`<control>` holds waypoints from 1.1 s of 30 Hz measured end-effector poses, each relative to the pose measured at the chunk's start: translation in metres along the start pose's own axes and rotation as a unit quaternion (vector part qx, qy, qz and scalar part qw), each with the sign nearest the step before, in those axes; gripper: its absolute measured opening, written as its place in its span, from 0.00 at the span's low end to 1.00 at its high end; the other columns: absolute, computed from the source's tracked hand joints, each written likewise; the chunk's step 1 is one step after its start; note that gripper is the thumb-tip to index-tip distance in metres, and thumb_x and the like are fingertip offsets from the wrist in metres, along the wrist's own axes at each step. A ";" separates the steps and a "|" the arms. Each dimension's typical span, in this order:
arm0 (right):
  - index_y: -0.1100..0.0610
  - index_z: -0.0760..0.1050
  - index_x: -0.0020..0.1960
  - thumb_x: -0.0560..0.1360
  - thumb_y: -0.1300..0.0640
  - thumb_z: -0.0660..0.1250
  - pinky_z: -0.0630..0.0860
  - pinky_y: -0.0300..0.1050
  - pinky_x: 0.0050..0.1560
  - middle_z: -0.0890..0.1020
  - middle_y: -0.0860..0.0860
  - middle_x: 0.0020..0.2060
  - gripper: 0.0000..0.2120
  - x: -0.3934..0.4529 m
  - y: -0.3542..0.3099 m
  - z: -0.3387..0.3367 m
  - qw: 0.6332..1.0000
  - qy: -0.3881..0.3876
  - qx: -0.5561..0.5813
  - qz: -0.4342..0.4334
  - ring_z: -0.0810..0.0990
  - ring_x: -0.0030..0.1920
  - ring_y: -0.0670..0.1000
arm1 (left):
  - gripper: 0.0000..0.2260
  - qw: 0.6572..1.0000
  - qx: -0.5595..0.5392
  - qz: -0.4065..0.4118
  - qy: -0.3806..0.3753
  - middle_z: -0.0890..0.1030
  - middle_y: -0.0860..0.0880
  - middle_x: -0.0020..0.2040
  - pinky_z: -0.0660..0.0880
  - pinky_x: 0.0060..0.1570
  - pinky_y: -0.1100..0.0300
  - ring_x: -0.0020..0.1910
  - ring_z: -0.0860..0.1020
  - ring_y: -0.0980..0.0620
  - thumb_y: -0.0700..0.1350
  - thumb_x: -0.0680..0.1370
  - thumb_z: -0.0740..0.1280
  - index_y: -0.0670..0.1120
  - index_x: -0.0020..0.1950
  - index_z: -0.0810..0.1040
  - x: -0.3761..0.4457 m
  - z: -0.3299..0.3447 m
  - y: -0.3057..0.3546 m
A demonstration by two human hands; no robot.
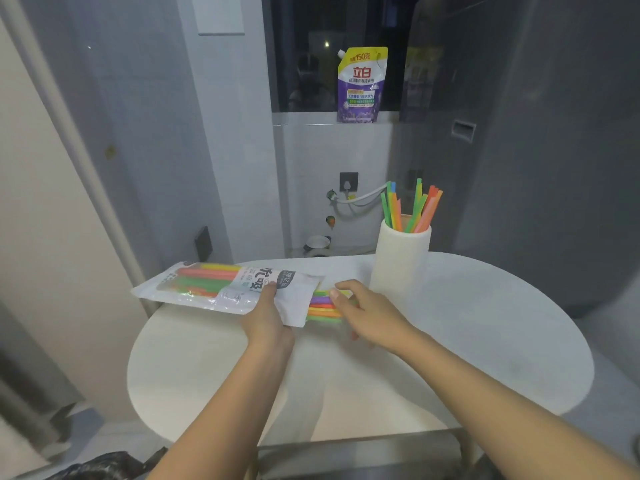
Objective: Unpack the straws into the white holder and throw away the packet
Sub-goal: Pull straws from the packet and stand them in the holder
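Observation:
A clear and white straw packet (214, 287) lies flat over the far left edge of the round white table (450, 358), with coloured straws inside. My left hand (268, 320) grips its open right end. A bundle of straws (323, 306) sticks out of that opening, and my right hand (363, 315) holds these straws with curled fingers. The white holder (401, 261) stands upright just behind my right hand, with several green, orange and pink straws (412, 207) in it.
A purple and yellow detergent pouch (360, 86) stands on the window ledge at the back. A wall socket with a white cable (349, 188) is below it. A dark bag (104, 465) lies on the floor at bottom left.

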State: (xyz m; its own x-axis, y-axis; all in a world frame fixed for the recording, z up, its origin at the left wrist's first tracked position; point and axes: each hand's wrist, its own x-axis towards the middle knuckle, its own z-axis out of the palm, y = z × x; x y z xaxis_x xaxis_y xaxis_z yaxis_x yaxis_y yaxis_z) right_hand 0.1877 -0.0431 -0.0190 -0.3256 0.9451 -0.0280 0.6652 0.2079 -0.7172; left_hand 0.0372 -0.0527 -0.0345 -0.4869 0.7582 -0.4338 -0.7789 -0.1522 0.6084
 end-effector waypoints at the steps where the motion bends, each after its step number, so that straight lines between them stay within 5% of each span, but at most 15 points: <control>1: 0.48 0.68 0.63 0.76 0.38 0.54 0.71 0.39 0.34 0.79 0.48 0.44 0.21 0.000 -0.001 0.003 0.999 0.003 0.041 0.002 0.82 0.33 0.48 | 0.18 1.000 0.009 0.009 -0.002 0.81 0.46 0.59 0.79 0.48 0.53 0.52 0.81 0.47 0.39 0.75 0.69 0.43 0.65 0.74 -0.001 0.001 -0.002; 3: 0.50 0.72 0.58 0.76 0.41 0.58 0.69 0.32 0.29 0.78 0.46 0.38 0.17 0.002 -0.004 0.008 0.996 0.025 0.084 -0.007 0.76 0.22 0.43 | 0.17 0.999 0.023 0.026 -0.010 0.81 0.46 0.58 0.78 0.56 0.49 0.54 0.81 0.46 0.39 0.75 0.69 0.44 0.64 0.75 -0.004 0.002 -0.007; 5: 0.55 0.76 0.53 0.76 0.47 0.63 0.67 0.31 0.27 0.78 0.47 0.38 0.13 0.006 -0.006 0.012 0.996 0.051 0.077 -0.022 0.73 0.23 0.42 | 0.17 0.999 0.028 0.033 -0.009 0.82 0.46 0.58 0.77 0.58 0.47 0.54 0.81 0.46 0.39 0.75 0.70 0.44 0.64 0.75 -0.005 0.003 -0.009; 11: 0.54 0.79 0.45 0.75 0.51 0.66 0.68 0.35 0.32 0.79 0.47 0.36 0.07 0.008 -0.004 -0.009 0.995 0.074 0.057 -0.037 0.72 0.28 0.41 | 0.18 0.999 -0.022 0.029 0.037 0.81 0.51 0.50 0.77 0.30 0.62 0.40 0.80 0.56 0.38 0.75 0.70 0.46 0.63 0.74 0.008 -0.003 0.006; 15: 0.53 0.78 0.45 0.74 0.50 0.68 0.71 0.36 0.25 0.78 0.49 0.28 0.06 0.004 -0.002 -0.020 0.986 0.066 0.151 -0.007 0.76 0.22 0.43 | 0.20 0.998 -0.027 0.023 0.048 0.80 0.48 0.58 0.77 0.34 0.61 0.40 0.80 0.55 0.37 0.75 0.69 0.44 0.66 0.73 0.011 -0.004 0.008; 17: 0.56 0.77 0.52 0.73 0.48 0.69 0.74 0.37 0.27 0.82 0.54 0.39 0.13 0.001 -0.004 -0.018 0.961 0.081 0.264 0.032 0.82 0.28 0.46 | 0.21 0.998 -0.035 0.018 0.053 0.80 0.48 0.58 0.78 0.37 0.59 0.41 0.80 0.54 0.37 0.75 0.69 0.44 0.67 0.73 0.010 -0.003 0.009; 19: 0.57 0.75 0.57 0.72 0.44 0.69 0.78 0.42 0.35 0.83 0.56 0.48 0.20 -0.003 -0.007 -0.013 0.925 0.077 0.363 0.083 0.85 0.39 0.52 | 0.21 0.997 -0.048 0.018 0.055 0.80 0.49 0.56 0.77 0.29 0.62 0.39 0.80 0.55 0.37 0.75 0.69 0.45 0.67 0.72 0.009 -0.002 0.011; 23: 0.53 0.76 0.55 0.71 0.43 0.67 0.76 0.45 0.50 0.82 0.51 0.50 0.18 -0.011 -0.013 0.010 0.844 0.011 0.520 0.132 0.82 0.52 0.54 | 0.21 0.996 -0.062 0.022 0.057 0.80 0.48 0.58 0.76 0.26 0.64 0.37 0.80 0.55 0.37 0.75 0.69 0.44 0.67 0.72 0.009 -0.001 0.013; 26: 0.48 0.72 0.63 0.70 0.43 0.68 0.69 0.47 0.60 0.78 0.48 0.58 0.24 -0.012 -0.020 0.029 0.830 -0.016 0.542 0.128 0.76 0.61 0.53 | 0.21 0.996 -0.066 0.019 0.056 0.80 0.47 0.55 0.75 0.23 0.65 0.37 0.80 0.55 0.36 0.74 0.69 0.43 0.67 0.72 0.008 0.000 0.010; 30: 0.45 0.64 0.69 0.75 0.48 0.64 0.66 0.45 0.64 0.76 0.44 0.61 0.23 -0.002 -0.029 0.035 0.818 0.030 0.568 0.082 0.74 0.61 0.47 | 0.20 0.998 -0.050 0.001 0.040 0.81 0.46 0.59 0.79 0.32 0.59 0.38 0.80 0.53 0.37 0.75 0.69 0.43 0.67 0.73 0.003 0.002 0.004; 33: 0.53 0.73 0.65 0.77 0.52 0.64 0.71 0.45 0.59 0.81 0.47 0.50 0.18 0.005 -0.031 0.029 0.804 0.083 0.581 0.099 0.78 0.54 0.50 | 0.20 0.998 -0.051 -0.013 0.031 0.80 0.47 0.60 0.79 0.43 0.55 0.41 0.80 0.52 0.37 0.76 0.68 0.43 0.67 0.72 0.001 0.003 0.002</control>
State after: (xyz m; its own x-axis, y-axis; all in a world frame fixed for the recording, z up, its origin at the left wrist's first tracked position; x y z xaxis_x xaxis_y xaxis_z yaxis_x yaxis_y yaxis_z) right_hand 0.1461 -0.0524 -0.0177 -0.1315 0.9715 -0.1973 -0.4150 -0.2347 -0.8790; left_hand 0.0364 -0.0505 -0.0320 -0.4871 0.7227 -0.4903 -0.8260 -0.1989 0.5275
